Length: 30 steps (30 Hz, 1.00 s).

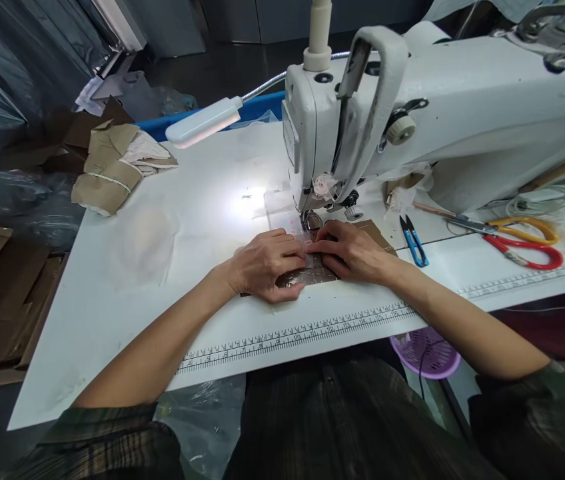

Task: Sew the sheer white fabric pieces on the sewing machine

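Under the needle area of a white sewing machine [307, 127] lies a thin, see-through whitish piece of material [282, 217] with pinkish marks. Beneath my hands is a shiny brown sheet [320, 275], which looks taped or film-covered. My left hand [270, 263] rests on these layers left of the presser foot [306, 220], its thumb apart from the fingers. Close to the foot, my right hand [355, 252] has its fingers drawn together at the see-through material's edge. Its fingertips are partly hidden, and the exact grip is hard to make out.
Blue thread snips [414, 241] and red-and-yellow-handled scissors [522, 243] lie right. A lit lamp [205, 123] hangs over the table. At the back left sits a tied brown bundle [107, 167]. A printed ruler [297, 339] runs along the front edge, above a purple basket [427, 353].
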Tool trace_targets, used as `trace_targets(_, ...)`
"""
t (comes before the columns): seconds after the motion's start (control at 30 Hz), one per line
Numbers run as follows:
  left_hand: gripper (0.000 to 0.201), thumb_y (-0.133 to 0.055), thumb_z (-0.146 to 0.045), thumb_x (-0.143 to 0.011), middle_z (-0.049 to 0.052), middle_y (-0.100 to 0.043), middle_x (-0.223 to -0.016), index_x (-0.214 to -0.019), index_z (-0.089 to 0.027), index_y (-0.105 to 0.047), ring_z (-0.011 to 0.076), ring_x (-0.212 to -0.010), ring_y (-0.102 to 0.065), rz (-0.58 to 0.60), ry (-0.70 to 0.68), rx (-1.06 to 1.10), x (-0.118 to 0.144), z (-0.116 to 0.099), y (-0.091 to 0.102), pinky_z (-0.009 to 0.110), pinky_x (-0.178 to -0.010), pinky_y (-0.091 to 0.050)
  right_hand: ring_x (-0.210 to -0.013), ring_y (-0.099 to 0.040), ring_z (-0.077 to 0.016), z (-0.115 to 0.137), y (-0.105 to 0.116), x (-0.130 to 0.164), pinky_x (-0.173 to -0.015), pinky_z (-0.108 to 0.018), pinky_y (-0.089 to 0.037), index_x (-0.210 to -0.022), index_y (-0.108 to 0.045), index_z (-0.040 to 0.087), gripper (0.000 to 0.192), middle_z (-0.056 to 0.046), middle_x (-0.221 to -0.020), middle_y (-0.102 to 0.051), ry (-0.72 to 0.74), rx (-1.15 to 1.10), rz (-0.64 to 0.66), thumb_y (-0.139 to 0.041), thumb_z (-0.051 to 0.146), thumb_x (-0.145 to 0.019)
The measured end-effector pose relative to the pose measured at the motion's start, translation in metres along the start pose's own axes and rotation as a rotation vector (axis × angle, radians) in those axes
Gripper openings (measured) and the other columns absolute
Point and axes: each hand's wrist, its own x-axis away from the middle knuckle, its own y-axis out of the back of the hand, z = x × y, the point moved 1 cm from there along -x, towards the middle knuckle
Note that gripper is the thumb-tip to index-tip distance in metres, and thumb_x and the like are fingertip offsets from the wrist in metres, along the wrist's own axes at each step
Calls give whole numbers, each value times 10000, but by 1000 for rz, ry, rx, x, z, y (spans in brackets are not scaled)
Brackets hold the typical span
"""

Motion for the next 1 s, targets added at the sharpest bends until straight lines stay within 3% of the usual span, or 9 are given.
trace_targets(0.37, 358, -561, -381, -837, 133, -696, -981, -1022, -103, -689, 234, -817, -594, 27, 85, -93, 7, 2, -3, 403, -755, -481, -857, -527, -235, 1, -1, -6, -777, -415, -522, -1180, -640, 152, 324, -131, -996, -533, -52, 91, 37, -410, 235, -968)
trace_targets(0.53, 354, -553, -387, -840, 117, -700, -1017, -1053, -133, -678, 240, -854, -593, 23, 143, -89, 8, 4, -6, 419, -783, -473, -829, -524, -230, 1, -1, -8, -770, -419, -523, -1218, -615, 181, 337, -120, -990, -538, -103, 114, 57, -411, 225, -954)
trace_targets(1.0, 433, -528, -403, -878, 158, -651, -1203, -1163, -95, -635, 280, -942, -579, 80, 245, -177, 6, 4, -8, 437, -805, -430, -865, -579, -238, 5, 4, -8, -776, -421, -558, -1227, -632, 151, 358, -141, -999, -585, -81, 113, 15, -388, 224, -976)
